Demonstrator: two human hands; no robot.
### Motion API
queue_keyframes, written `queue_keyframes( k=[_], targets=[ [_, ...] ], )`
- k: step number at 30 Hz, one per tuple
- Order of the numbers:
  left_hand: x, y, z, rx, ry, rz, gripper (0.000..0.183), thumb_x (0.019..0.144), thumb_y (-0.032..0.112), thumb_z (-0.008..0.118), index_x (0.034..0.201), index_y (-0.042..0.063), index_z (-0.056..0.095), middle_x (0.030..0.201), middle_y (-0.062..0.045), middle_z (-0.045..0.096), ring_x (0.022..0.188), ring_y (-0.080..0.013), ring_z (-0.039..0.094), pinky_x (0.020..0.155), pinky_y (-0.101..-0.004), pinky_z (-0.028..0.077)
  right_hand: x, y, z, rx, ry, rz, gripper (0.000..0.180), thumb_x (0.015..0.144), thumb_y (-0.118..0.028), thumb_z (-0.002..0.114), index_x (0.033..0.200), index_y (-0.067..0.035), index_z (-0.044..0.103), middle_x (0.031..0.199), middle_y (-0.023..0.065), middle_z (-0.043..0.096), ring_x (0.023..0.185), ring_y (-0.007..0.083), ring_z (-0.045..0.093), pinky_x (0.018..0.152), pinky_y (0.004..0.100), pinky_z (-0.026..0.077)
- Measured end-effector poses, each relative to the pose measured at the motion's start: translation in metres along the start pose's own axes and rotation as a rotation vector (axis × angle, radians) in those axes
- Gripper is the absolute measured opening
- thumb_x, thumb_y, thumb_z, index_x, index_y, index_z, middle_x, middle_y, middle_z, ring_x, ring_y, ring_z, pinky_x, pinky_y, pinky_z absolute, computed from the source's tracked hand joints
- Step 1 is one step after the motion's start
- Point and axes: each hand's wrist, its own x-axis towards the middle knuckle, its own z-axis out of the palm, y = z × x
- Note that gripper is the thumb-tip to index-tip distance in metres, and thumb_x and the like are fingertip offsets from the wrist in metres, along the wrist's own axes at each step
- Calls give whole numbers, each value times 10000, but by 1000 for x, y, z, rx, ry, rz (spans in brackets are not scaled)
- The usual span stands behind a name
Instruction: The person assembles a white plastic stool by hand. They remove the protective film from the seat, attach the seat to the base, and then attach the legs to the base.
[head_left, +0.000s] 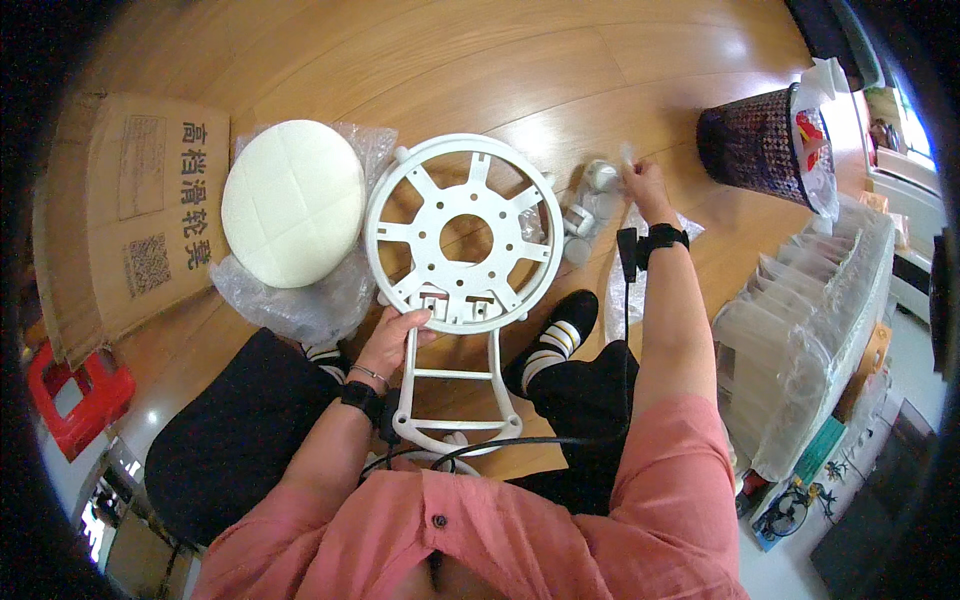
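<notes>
My left hand (394, 341) grips the white stool frame (465, 191) at the lower left of its round seat ring, where the ring meets the ladder-like backrest (454, 373). The ring faces up, with spokes around a central hole. My right hand (646, 187) is off to the right, its fingers pinching a small translucent piece (627, 155), perhaps plastic film. Right beside that hand, several grey-and-white casters (589, 214) lie in clear wrapping on the floor. A round cream seat cushion (294, 202) rests on bubble wrap (300, 311) to the left of the ring.
A cardboard box (154, 210) bearing print stands at far left, above a red plastic object (79, 397). At right are a black mesh waste bin (757, 146) and a lace-covered rack (802, 352). Clear plastic film (624, 289) lies near my foot. A black cable (555, 441) crosses my lap.
</notes>
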Motion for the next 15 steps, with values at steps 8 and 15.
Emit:
queue_keyframes(
  k=[8,15],
  targets=[
    [0,-3,0,-27,-31,65,397,831,140,631,1214,70,552,1084,-30,627,860,-111,633,632,-224,567,-13,13,16,-70,287,-225,192,804,-118,585,940,17,599,744,155,654,641,209,631,600,332,500],
    [3,-2,0,-61,-69,79,411,801,143,667,1187,48,564,1075,-49,636,894,-135,644,647,-234,579,-19,-2,17,-47,372,-143,242,807,-193,604,886,36,617,755,180,656,712,274,642,666,362,497]
  ],
)
